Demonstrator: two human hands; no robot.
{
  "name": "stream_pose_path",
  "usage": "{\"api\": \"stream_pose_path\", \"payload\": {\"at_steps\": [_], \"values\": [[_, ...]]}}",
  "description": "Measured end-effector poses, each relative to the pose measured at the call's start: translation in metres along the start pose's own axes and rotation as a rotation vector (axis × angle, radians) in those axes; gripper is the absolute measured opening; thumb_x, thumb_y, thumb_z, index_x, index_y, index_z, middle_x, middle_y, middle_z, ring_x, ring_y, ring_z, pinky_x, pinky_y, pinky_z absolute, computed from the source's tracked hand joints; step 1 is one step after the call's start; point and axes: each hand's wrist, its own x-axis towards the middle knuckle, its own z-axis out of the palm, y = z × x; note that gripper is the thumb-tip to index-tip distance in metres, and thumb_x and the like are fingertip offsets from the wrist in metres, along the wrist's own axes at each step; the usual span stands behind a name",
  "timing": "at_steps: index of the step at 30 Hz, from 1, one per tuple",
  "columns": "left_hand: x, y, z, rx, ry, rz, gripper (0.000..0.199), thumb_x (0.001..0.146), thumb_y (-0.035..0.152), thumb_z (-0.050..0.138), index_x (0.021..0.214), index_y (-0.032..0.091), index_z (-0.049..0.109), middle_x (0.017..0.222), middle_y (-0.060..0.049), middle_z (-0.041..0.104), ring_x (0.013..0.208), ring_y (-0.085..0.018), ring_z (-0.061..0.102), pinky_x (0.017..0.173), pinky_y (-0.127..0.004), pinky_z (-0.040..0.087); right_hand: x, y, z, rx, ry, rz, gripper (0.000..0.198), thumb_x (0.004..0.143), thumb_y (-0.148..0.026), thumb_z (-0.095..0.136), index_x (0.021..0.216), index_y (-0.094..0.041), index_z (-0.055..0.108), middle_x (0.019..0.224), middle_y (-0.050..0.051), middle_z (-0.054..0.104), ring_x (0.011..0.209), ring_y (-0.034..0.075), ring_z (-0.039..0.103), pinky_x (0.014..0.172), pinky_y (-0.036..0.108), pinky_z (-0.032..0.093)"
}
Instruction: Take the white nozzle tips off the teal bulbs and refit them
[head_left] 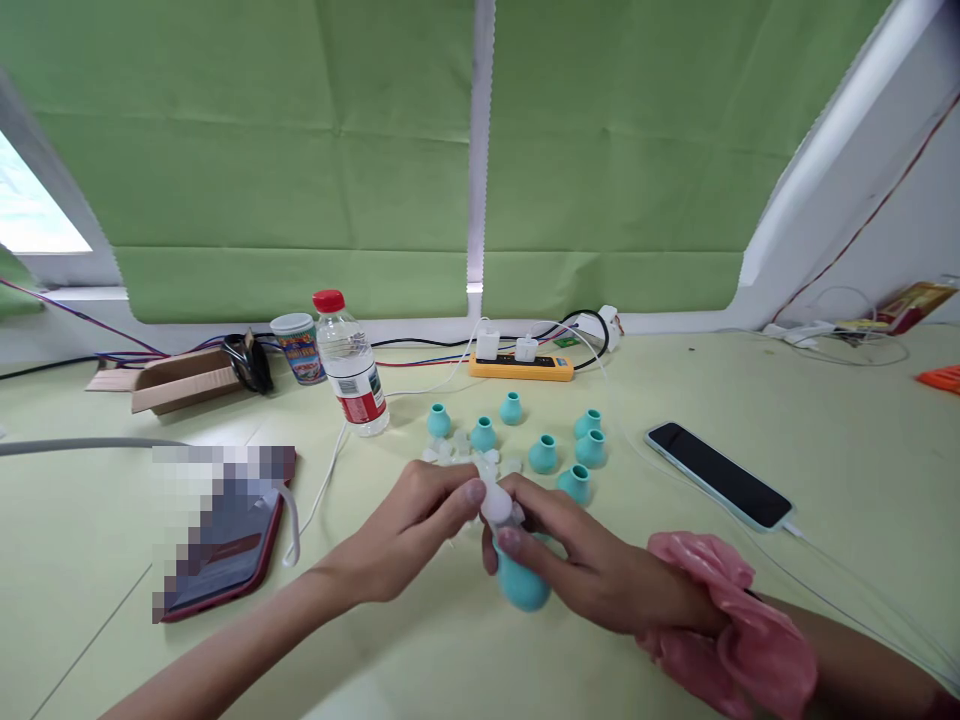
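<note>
My right hand is closed around a turquoise rubber bulb, its rounded end pointing toward me. A white, round-ended plastic piece sits at the bulb's upper end. My left hand pinches this white piece between thumb and fingers, right beside the right fingertips. How the piece and bulb join is hidden by the fingers. Just beyond the hands lie several small translucent white pieces, partly covered by the left hand. Several more turquoise bulbs stand on the table with their open necks up.
A water bottle, a paper cup and a cardboard box stand at the back left. Behind the bulbs is an orange power strip. One phone charges at right; a red-edged device lies at left. Cables cross the table.
</note>
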Motion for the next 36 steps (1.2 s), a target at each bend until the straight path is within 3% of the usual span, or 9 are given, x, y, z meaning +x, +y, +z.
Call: {"api": "stream_pose_path", "payload": {"at_steps": [7,10,12,16,20,23,26,31,36], "values": [[0.007,-0.008,0.005,-0.249,-0.034,-0.166,0.042,0.084,0.041,0.03,0.051,0.016,0.033,0.045,0.005,0.029,0.042,-0.006,0.023,0.041,-0.021,0.018,0.007,0.019,0.005,0.067,0.044,0.08,0.026,0.087,-0.038,0.037,0.071,-0.017,0.042,0.061,-0.003,0.043,0.054,0.008,0.039,0.053,0.02,0.034],[0.015,-0.014,0.0,-0.518,-0.138,-0.317,0.038,0.083,0.035,0.023,0.049,0.018,0.026,0.036,0.008,0.021,0.035,-0.006,0.015,0.037,-0.021,0.017,0.004,0.021,0.003,-0.008,0.082,0.038,0.026,0.085,-0.036,0.039,0.069,-0.017,0.042,0.061,-0.002,0.043,0.056,0.009,0.041,0.055,0.021,0.035],[0.02,-0.021,-0.005,-0.541,-0.096,-0.339,0.033,0.081,0.03,0.021,0.049,0.019,0.024,0.035,0.007,0.021,0.033,-0.006,0.015,0.037,-0.021,0.019,0.001,0.02,0.0,-0.112,0.162,-0.026,0.023,0.085,-0.035,0.037,0.072,-0.017,0.045,0.067,0.0,0.046,0.063,0.012,0.043,0.06,0.023,0.037],[0.027,-0.046,-0.009,0.165,0.144,-0.209,0.029,0.081,0.031,0.03,0.058,0.017,0.039,0.048,0.003,0.038,0.043,-0.01,0.033,0.044,-0.022,0.025,-0.001,0.014,-0.011,-0.188,0.196,-0.082,0.022,0.085,-0.028,0.031,0.084,-0.018,0.05,0.079,0.003,0.05,0.075,0.015,0.047,0.068,0.026,0.039],[0.029,-0.073,-0.007,0.746,0.116,-0.137,0.024,0.082,0.031,0.036,0.091,0.016,0.052,0.07,-0.003,0.055,0.056,-0.016,0.049,0.05,-0.026,0.033,0.006,0.012,-0.013,-0.317,0.145,0.032,0.011,0.08,-0.024,0.044,0.082,-0.017,0.052,0.086,0.003,0.052,0.08,0.015,0.048,0.073,0.026,0.039],[0.025,-0.069,-0.006,0.787,0.234,-0.052,0.026,0.084,0.025,0.033,0.097,0.016,0.053,0.081,-0.006,0.058,0.059,-0.015,0.053,0.051,-0.026,0.037,0.01,0.019,-0.01,-0.383,0.182,0.069,0.01,0.072,-0.027,0.056,0.074,-0.016,0.055,0.078,0.002,0.054,0.074,0.015,0.049,0.068,0.025,0.039],[0.017,-0.043,-0.005,0.651,0.357,0.253,0.024,0.083,0.019,0.035,0.094,0.015,0.055,0.079,-0.006,0.058,0.065,-0.014,0.052,0.056,-0.027,0.043,0.011,0.026,-0.007,-0.367,0.187,0.117,0.013,0.07,-0.028,0.057,0.067,-0.016,0.056,0.061,-0.001,0.049,0.057,0.011,0.044,0.053,0.021,0.035],[0.006,-0.014,0.002,0.789,0.153,0.553,0.029,0.079,0.016,0.048,0.109,0.016,0.05,0.098,-0.011,0.056,0.087,-0.02,0.047,0.07,-0.036,0.045,0.01,0.025,-0.01,-0.271,0.116,0.161,0.014,0.072,-0.021,0.049,0.06,-0.014,0.05,0.051,-0.005,0.033,0.048,0.007,0.03,0.042,0.019,0.025],[0.007,-0.02,0.007,0.984,0.264,0.71,0.029,0.078,0.008,0.049,0.107,0.011,0.047,0.099,-0.012,0.058,0.084,-0.021,0.047,0.065,-0.037,0.048,0.011,0.02,-0.011,-0.228,0.14,0.191,0.01,0.072,-0.018,0.046,0.066,-0.014,0.053,0.055,-0.004,0.038,0.051,0.008,0.032,0.046,0.019,0.027]]}}
